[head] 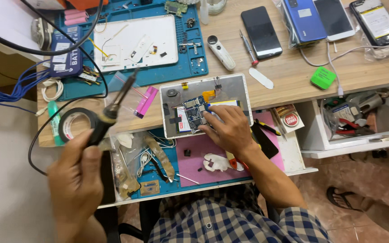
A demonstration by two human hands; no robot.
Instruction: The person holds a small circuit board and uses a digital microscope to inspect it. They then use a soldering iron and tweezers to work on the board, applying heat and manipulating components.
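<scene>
Gripping a black soldering iron (113, 105), the left hand (75, 173) was fisted left of the opened tablet (205, 104). The right hand (228, 128) lay spread on that tablet, fingertips (205, 113) touching its blue circuit board (193, 114).

The left hand (75, 173) is raised at the lower left, seen from its back, with the fingers curled tight into a fist-like grip and the thumb laid along the top. The left wrist is bent slightly upward. The right hand (228, 128) is stretched forward, palm down, with the fingers spread and the fingertips pressed down. The right forearm is bare and is angled back toward the body.
</scene>
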